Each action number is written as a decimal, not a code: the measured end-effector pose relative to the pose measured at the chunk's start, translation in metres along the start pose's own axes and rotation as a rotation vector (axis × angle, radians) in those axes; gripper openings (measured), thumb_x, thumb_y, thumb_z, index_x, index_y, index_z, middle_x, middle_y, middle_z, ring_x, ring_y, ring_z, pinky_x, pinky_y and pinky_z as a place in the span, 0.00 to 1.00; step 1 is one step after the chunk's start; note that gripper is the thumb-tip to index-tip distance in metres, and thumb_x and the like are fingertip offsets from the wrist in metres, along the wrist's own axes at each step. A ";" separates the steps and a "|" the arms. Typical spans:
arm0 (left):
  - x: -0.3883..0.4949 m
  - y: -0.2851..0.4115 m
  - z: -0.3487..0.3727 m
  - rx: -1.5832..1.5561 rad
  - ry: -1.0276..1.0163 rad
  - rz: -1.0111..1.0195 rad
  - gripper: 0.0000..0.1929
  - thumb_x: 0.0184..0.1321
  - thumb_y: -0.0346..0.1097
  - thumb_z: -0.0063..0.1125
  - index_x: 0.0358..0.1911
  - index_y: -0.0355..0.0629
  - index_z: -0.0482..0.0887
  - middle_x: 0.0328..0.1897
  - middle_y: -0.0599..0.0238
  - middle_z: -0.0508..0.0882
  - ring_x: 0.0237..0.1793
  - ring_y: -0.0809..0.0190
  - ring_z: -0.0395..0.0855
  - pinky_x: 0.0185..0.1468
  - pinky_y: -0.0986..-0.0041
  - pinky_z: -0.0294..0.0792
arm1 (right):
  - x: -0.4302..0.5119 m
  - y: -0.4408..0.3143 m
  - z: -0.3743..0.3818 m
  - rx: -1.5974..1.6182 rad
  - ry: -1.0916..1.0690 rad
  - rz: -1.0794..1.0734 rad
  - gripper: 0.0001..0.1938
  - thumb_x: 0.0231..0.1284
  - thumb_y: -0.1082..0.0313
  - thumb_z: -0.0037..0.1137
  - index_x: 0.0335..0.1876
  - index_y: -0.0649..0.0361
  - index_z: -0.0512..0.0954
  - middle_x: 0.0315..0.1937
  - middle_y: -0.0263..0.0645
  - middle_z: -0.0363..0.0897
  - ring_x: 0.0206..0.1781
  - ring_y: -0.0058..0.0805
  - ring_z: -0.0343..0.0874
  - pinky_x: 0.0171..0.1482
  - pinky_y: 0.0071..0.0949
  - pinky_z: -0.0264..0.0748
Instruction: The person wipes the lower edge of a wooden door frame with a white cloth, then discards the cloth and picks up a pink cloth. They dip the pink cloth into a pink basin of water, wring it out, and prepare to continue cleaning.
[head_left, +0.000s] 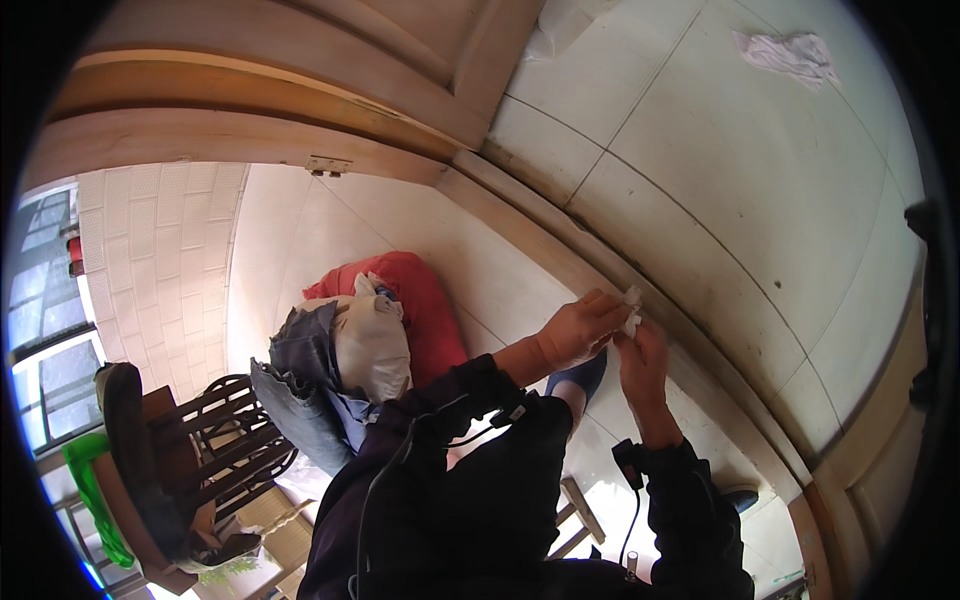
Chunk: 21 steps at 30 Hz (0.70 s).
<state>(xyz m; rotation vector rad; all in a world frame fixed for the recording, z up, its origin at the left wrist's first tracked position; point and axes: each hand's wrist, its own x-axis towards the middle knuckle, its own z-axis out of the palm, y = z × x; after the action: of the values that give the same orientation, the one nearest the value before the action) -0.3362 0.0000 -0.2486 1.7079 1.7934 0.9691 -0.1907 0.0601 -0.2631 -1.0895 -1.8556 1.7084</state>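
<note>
My left hand (581, 330) and my right hand (643, 358) meet above the wooden door sill. Between their fingertips is a small crumpled piece of white cloth or paper (634, 309), pinched by both. Its exact material cannot be told. A wooden threshold (675, 337) runs diagonally below the hands. To the left, a cream stuffed bundle (371, 341) with dark blue and grey fabric (304, 337) on it rests against a red stuffed bag (431, 322).
An open panelled wooden door (375, 45) stands at the upper left, another door panel (877, 480) at the lower right. A crumpled pale cloth (791, 56) lies on the tiled floor. Dark wooden chairs (232, 442) and a low wooden stool (581, 510) stand nearby.
</note>
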 end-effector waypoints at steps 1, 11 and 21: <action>0.000 -0.004 -0.004 0.020 -0.008 0.017 0.23 0.41 0.23 0.61 0.47 0.39 0.79 0.44 0.56 0.78 0.40 0.50 0.77 0.42 0.67 0.73 | -0.003 -0.001 -0.001 -0.015 -0.012 -0.030 0.09 0.55 0.72 0.53 0.42 0.62 0.77 0.35 0.39 0.77 0.35 0.30 0.77 0.36 0.25 0.70; -0.003 -0.124 -0.114 0.749 0.186 0.112 0.19 0.44 0.27 0.51 0.44 0.39 0.79 0.48 0.59 0.77 0.50 0.52 0.74 0.48 0.68 0.74 | -0.061 0.045 -0.114 -0.047 0.068 0.318 0.10 0.60 0.75 0.51 0.46 0.60 0.78 0.41 0.32 0.78 0.42 0.17 0.74 0.44 0.19 0.71; 0.013 -0.229 -0.140 0.871 0.118 -0.421 0.14 0.55 0.27 0.48 0.46 0.45 0.76 0.52 0.62 0.74 0.51 0.54 0.76 0.46 0.64 0.76 | -0.103 0.043 -0.152 -0.101 0.118 0.380 0.07 0.58 0.77 0.51 0.40 0.61 0.77 0.30 0.31 0.75 0.30 0.16 0.72 0.33 0.17 0.69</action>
<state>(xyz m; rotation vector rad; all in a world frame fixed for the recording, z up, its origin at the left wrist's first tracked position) -0.5916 -0.0034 -0.3320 1.5816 2.7498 0.0814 -0.0035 0.0804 -0.2546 -1.6335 -1.7608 1.7128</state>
